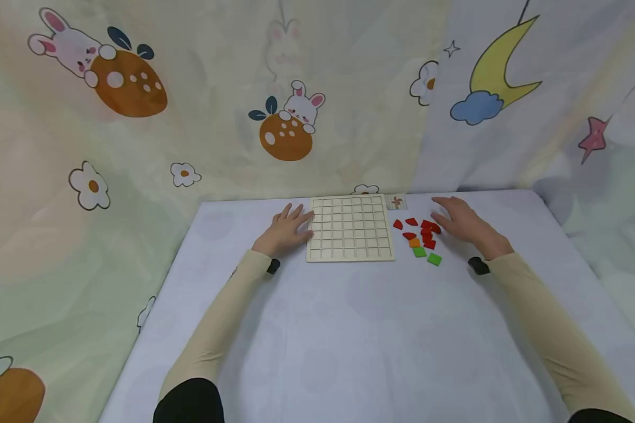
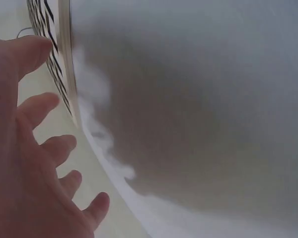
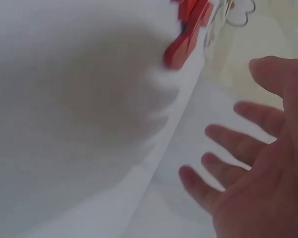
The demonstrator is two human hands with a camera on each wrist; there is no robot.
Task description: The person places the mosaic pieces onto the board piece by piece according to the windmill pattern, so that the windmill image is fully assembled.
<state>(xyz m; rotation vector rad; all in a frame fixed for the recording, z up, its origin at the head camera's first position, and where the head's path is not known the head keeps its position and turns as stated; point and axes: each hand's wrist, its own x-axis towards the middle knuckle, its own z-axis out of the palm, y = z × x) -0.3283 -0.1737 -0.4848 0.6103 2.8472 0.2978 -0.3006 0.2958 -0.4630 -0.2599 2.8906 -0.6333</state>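
Beige sleeves [image 1: 219, 311] on, has left hand [image 1: 284, 232] at the board [image 1: 351, 228] and right hand [image 1: 467, 225] near red pieces [image 1: 426, 232], with both hands' fingers [image 3: 237, 142] spread, empty.

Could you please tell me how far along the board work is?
Set out already: the board, lying flat with its grid bare. In hand: nothing; the left hand is at the board's left edge, the right hand beside the red pieces. Still to do, probably: placing those, the orange piece and the green pieces, all off the board.
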